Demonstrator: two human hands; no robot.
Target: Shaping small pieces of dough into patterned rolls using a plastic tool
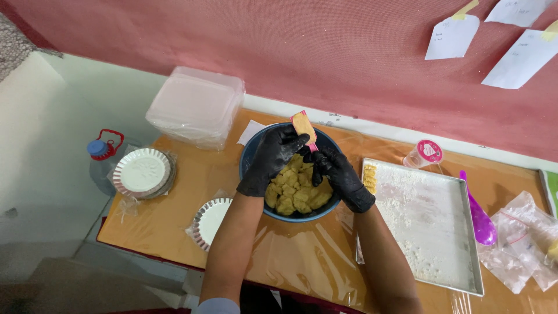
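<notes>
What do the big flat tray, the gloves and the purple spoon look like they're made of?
The tray looks like thin metal, probably aluminium: dull silver sheen, folded rim, dusted with white flour. The gloves on the left hand and right hand look like thin black rubber, nitrile or latex: they cling tight and shine slightly. The purple spoon seems to be glossy moulded plastic, judging by its bright, even colour.
</notes>
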